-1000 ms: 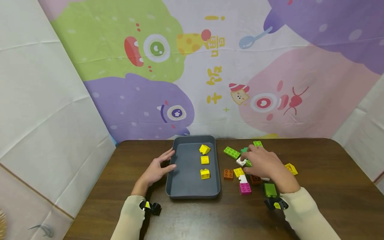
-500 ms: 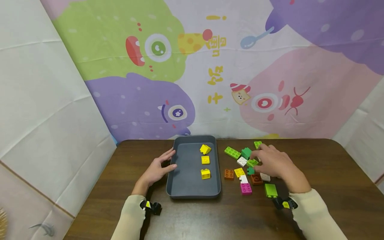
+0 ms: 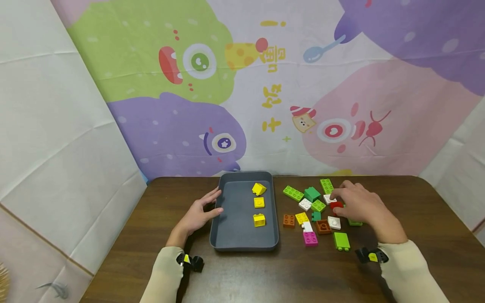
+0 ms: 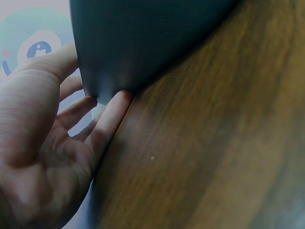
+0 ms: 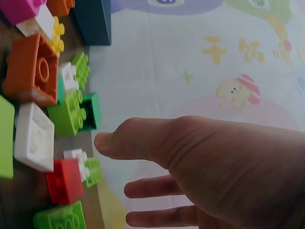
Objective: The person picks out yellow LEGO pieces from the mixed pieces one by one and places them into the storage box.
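My left hand (image 3: 194, 216) lies along the left side of a dark grey tray (image 3: 235, 229), thumb and fingers spread and touching its wall; in the left wrist view, fingertips meet the tray's side low by the table. Inside the tray, a yellow slope-shaped block (image 3: 259, 189), a flat yellow block (image 3: 259, 203) and another yellow block (image 3: 259, 220) form a column. My right hand (image 3: 360, 206) hovers over the loose toy building blocks, fingers apart and holding nothing. Nearest its fingertips are a red block (image 3: 336, 205) and a white block (image 3: 329, 198).
Right of the tray are light green blocks (image 3: 293, 192), a dark green block (image 3: 312, 194), a yellow block (image 3: 302, 218), brown blocks (image 3: 289, 221), a magenta block (image 3: 310, 238) and several more. A cartoon-printed cloth (image 3: 273, 155) hangs behind the wooden table (image 3: 242, 277).
My right hand has moved rightward across the blocks, uncovering green, white and red ones and covering the spot where a yellow block showed at the right. The left hand has stayed at the tray.
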A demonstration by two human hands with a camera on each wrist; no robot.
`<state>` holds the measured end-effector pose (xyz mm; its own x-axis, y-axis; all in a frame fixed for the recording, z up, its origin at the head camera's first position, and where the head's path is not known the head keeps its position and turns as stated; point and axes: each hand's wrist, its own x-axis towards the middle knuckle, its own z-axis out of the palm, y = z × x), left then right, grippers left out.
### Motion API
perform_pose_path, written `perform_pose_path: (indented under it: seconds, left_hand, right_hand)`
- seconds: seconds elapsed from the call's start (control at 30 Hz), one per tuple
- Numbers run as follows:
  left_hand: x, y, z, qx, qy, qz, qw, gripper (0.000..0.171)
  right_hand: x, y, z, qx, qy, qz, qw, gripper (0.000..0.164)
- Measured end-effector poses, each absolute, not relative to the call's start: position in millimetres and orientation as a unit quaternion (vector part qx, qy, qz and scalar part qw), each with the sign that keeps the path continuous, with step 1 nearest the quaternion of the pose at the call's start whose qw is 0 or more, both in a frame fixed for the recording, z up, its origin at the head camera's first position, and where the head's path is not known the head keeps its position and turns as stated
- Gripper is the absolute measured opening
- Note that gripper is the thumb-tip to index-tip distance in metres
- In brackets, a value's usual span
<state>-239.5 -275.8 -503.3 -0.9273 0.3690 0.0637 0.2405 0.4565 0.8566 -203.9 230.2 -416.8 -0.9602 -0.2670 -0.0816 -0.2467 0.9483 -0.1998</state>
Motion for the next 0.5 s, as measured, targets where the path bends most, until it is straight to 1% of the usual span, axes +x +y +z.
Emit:
perform_pose_path:
  seconds: [0.33,0.5]
  left_hand:
    - [-238,-276,-502,0.176,0.855,0.484,0.066,0.073]
    - [-239,-276,-503,0.179,0.855,0.483,0.064,0.073]
  right_hand:
    - [-203,252,-415,-0.115,0.985,-0.114,0.054,0.037]
    - [-205,261,-413,-0.095,0.987,-0.119,0.059,0.041]
